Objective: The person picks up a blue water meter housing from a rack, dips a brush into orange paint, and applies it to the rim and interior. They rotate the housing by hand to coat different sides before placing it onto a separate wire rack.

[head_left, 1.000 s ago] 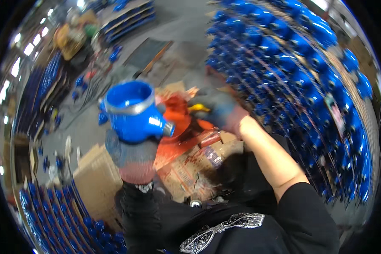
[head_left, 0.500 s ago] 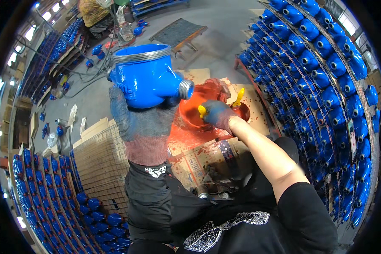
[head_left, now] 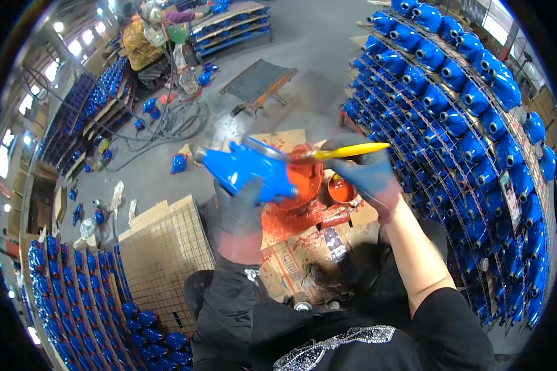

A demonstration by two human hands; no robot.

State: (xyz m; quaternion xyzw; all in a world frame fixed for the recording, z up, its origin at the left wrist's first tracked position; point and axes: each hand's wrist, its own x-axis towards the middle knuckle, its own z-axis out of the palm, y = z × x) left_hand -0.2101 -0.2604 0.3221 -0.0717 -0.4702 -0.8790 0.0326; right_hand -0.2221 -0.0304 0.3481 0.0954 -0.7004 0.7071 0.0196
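Observation:
My left hand [head_left: 234,207], in a dark glove with a reddish cuff, grips a glossy blue meter body [head_left: 244,173], a cast housing with threaded ends, tilted and blurred by motion. My gloved right hand [head_left: 370,179] is closed round a yellow-handled paintbrush [head_left: 356,149]. The brush lies nearly level, its bristle end pointing left beside the body's round rim; whether it touches cannot be told. Under both hands stands a red-smeared bowl of red-orange paint [head_left: 304,188]. A smaller cup of red paint [head_left: 341,190] sits to its right, with a bit of yellow showing inside.
Paint-spotted cardboard [head_left: 288,263] lies under the bowl. A tall rack of blue housings [head_left: 452,117] rises close on my right; more blue housings [head_left: 74,290] fill the lower left beside a wire mesh panel [head_left: 170,238]. Farther off are a low bench [head_left: 259,80], hoses and another person [head_left: 143,46].
The blue body has come down and right, and tipped from upright onto its side. My right hand has lifted the brush from the paint bowl and brought it up beside the body.

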